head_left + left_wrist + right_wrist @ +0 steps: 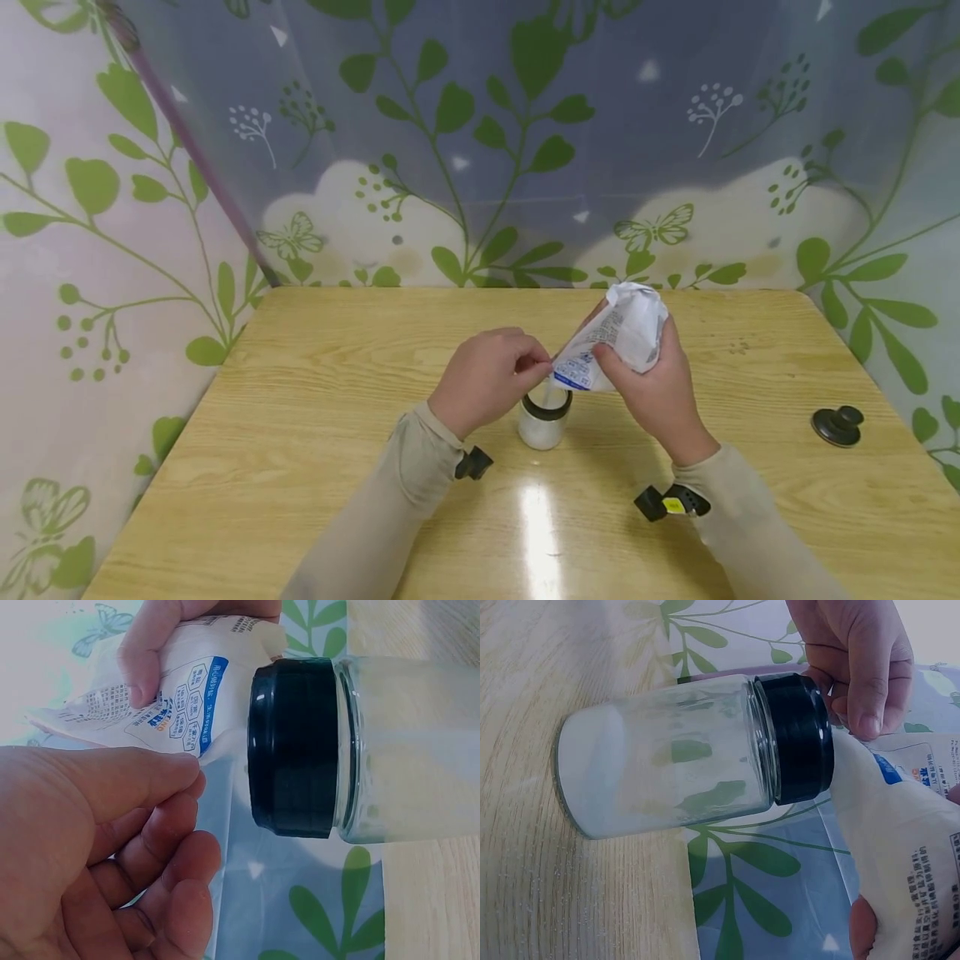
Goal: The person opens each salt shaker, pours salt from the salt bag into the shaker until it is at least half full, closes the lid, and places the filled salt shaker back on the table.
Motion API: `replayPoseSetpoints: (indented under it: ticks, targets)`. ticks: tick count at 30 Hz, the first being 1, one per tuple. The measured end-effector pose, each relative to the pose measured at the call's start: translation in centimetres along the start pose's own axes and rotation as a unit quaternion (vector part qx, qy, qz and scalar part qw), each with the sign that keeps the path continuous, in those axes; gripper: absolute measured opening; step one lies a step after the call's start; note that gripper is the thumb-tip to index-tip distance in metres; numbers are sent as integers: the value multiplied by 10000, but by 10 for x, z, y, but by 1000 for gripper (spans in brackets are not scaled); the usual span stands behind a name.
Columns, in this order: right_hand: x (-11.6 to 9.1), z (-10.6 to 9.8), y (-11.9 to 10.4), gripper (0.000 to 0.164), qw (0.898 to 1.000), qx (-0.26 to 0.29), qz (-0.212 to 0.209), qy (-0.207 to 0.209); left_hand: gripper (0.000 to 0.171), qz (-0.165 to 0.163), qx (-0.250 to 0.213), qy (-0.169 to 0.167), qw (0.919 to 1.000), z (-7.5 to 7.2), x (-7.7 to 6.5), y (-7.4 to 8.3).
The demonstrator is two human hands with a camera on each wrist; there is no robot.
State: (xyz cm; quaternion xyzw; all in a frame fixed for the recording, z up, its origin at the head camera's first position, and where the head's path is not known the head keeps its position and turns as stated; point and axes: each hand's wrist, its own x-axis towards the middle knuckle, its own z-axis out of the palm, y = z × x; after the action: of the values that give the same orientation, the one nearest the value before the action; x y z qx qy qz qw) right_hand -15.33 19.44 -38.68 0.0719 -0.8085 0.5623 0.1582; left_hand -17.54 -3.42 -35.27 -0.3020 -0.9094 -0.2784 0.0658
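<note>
A white plastic bag [637,329] with blue print is tipped over a glass jar [542,430] with a black collar [292,746]. My right hand [660,398] grips the bag's body, thumb across its front. With thumb and forefinger, my left hand [486,375] pinches the bag's lower corner, just beside the jar's mouth. The bag's narrow end meets the collar in the right wrist view. White granular contents [592,769] fill the bottom part of the upright jar. Its upper part shows clear glass.
A black lid [837,425] with a round knob lies at the right of the wooden table [300,433]. Fine white grains [525,900] are scattered on the wood near the jar. A leaf-patterned curtain [480,167] stands behind the table and along its sides.
</note>
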Motion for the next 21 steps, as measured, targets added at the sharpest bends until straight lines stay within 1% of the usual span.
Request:
replayPoseSetpoints:
  ticks: [8, 13, 17, 21]
  targets:
    - [1, 1, 1, 65, 10000, 49, -16, -18, 11, 63, 22, 56, 10000, 0, -1, -1]
    - [2, 1, 1, 64, 10000, 46, -31, -20, 11, 38, -46, 31, 10000, -2, -1, -1]
    - [2, 1, 2, 65, 10000, 74, -45, -17, 11, 58, 4, 10, 10000, -2, -1, -2]
    - [0, 1, 2, 67, 10000, 7, 41, -15, 12, 68, 18, -55, 10000, -1, -1, -2]
